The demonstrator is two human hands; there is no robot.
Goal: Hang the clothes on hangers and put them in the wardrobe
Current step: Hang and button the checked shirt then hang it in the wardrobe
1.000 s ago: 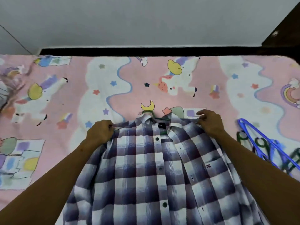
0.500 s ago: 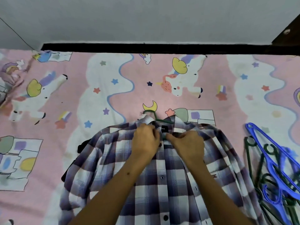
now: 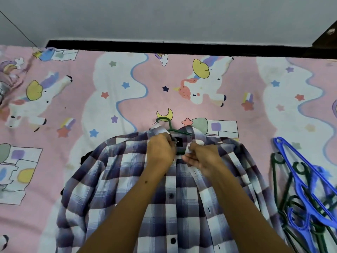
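A purple and white plaid shirt (image 3: 127, 189) lies face up on the bed, buttons along its middle. A green hanger sits inside it; its hook (image 3: 165, 122) pokes out past the collar. My left hand (image 3: 160, 152) pinches the left edge of the shirt front just below the collar. Facing it, my right hand (image 3: 202, 158) pinches the right edge of the placket. The two hands nearly touch at the top button area.
The bed sheet (image 3: 182, 84) is pink with unicorn prints. A pile of blue hangers (image 3: 306, 189) and green hangers (image 3: 284, 198) lies at the right, beside the shirt. A dark garment (image 3: 85, 158) peeks from under the shirt's left shoulder. A dark bed edge (image 3: 164, 47) and wall run behind.
Both hands moved from the shirt's shoulders to the middle of the collar a second ago. Since half a second ago they stay there, gripping the placket edges.
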